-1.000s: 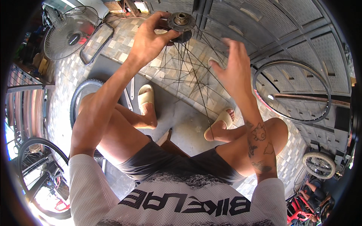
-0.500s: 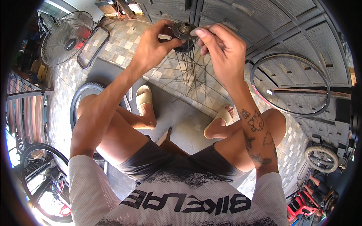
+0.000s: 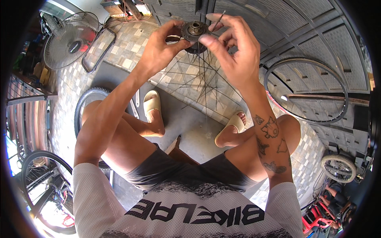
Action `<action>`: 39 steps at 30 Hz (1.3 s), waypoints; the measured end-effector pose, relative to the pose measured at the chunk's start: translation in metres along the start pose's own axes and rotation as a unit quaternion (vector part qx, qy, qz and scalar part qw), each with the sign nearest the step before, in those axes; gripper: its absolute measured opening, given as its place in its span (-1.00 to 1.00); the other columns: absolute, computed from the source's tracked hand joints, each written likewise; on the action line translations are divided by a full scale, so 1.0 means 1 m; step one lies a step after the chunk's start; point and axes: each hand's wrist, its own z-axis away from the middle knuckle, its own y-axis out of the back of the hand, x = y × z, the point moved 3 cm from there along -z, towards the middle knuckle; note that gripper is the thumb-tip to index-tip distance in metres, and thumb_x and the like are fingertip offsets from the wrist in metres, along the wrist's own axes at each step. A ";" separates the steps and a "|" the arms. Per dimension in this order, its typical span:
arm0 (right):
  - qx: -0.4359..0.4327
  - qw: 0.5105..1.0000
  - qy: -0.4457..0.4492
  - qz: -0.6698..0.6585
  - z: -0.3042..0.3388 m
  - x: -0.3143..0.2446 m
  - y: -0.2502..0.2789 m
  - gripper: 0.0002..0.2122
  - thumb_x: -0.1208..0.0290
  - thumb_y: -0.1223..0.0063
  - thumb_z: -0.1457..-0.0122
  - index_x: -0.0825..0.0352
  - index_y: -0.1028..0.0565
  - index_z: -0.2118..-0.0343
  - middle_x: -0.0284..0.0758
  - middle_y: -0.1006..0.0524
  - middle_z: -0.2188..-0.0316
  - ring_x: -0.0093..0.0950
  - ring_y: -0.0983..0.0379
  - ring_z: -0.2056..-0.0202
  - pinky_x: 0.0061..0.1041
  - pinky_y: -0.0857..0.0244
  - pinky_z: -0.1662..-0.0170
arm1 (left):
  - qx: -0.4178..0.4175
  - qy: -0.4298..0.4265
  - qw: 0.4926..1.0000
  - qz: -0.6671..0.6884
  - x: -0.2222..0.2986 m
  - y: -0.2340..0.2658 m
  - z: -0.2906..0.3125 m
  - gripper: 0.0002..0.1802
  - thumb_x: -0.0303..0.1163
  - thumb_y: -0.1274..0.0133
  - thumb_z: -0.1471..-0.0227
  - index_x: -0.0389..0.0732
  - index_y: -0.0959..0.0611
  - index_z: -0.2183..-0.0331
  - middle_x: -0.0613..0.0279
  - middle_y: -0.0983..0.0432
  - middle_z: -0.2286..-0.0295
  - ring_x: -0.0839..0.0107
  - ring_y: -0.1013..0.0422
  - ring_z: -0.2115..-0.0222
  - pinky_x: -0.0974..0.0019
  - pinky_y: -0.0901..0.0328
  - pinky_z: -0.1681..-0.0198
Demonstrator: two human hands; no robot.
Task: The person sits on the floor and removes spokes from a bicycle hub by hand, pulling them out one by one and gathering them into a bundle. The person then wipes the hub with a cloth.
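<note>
Held up in front of me is a dark bicycle wheel hub point(image 3: 195, 29), its axle end facing up. My left hand point(image 3: 164, 45) is closed on its left side, thumb and fingers gripping the flange. Several thin spokes point(image 3: 201, 75) hang from the hub, fanning out and crossing over the floor. At the hub's right edge is my right hand point(image 3: 234, 47), its thumb against the flange and its fingers bent. A thin metal rod, seemingly a spoke point(image 3: 218, 22), stands tilted between its thumb and index finger. The rod's lower end is hidden near the flange.
A bare rim point(image 3: 345, 93) leans against the grey panelled gate at right. A fan point(image 3: 73, 47) stands at far left, and a tyred wheel point(image 3: 89, 93) lies beside my left leg. My sandalled feet rest around a dark mat point(image 3: 178, 123). A bike wheel point(image 3: 338, 168) sits at lower right.
My right hand's fingers have opened out and lifted slightly, and the thin rod now shows above the flange. My left hand keeps its hold on the hub, while the hanging spokes have swung a little.
</note>
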 end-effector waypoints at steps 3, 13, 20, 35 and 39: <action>0.027 0.999 -0.025 -0.032 -0.003 0.005 -0.002 -0.82 0.50 -0.34 -0.25 0.39 -0.62 0.13 -0.33 -0.62 0.32 -0.61 -0.45 0.57 -0.53 -0.29 0.50 | -0.002 -0.015 1.000 -0.008 0.003 -0.001 0.001 -0.43 -0.39 -0.38 -0.08 -0.34 -0.58 -0.10 -0.04 -0.70 0.13 0.21 -0.60 0.02 0.16 -0.44 -0.12; -0.007 0.996 -0.093 0.014 0.002 0.006 0.008 -0.69 0.32 -0.42 -0.22 0.28 -0.58 0.05 -0.38 -0.68 0.37 -0.59 -0.47 0.58 -0.53 -0.33 0.49 | -0.010 0.003 0.996 0.092 0.002 0.001 0.001 -0.44 -0.44 -0.38 -0.11 -0.31 -0.56 -0.10 0.06 -0.70 0.12 0.27 -0.60 0.02 0.19 -0.44 -0.11; -0.029 0.994 -0.071 0.081 0.008 0.009 0.001 -0.76 0.27 -0.35 -0.29 0.33 -0.62 0.16 -0.33 -0.63 0.47 -0.50 -0.48 0.58 -0.49 -0.34 0.47 | -0.011 0.002 0.997 0.076 0.004 0.003 -0.001 -0.44 -0.43 -0.38 -0.11 -0.31 -0.56 -0.11 0.04 -0.70 0.11 0.27 -0.60 0.01 0.19 -0.46 -0.10; -0.276 0.853 -0.422 -0.131 0.045 0.033 0.000 -0.81 0.47 0.03 -0.42 0.47 -0.55 0.09 -0.20 -0.74 0.24 -0.48 -0.64 0.46 -0.48 -0.51 0.38 | -0.013 0.044 0.996 0.079 0.018 0.007 0.000 -0.53 -0.60 -0.22 -0.22 -0.34 -0.52 -0.14 0.09 -0.61 0.01 0.37 -0.49 -0.07 0.22 -0.39 -0.21; -0.307 0.883 -0.356 -0.006 0.038 0.034 0.008 -0.83 0.47 0.05 -0.43 0.43 -0.50 0.06 -0.23 -0.71 0.24 -0.51 -0.67 0.39 -0.50 -0.53 0.38 | -0.024 0.014 0.998 0.052 0.019 0.011 -0.005 -0.52 -0.58 -0.26 -0.20 -0.33 -0.55 -0.13 0.11 -0.61 0.00 0.36 -0.50 -0.07 0.22 -0.40 -0.21</action>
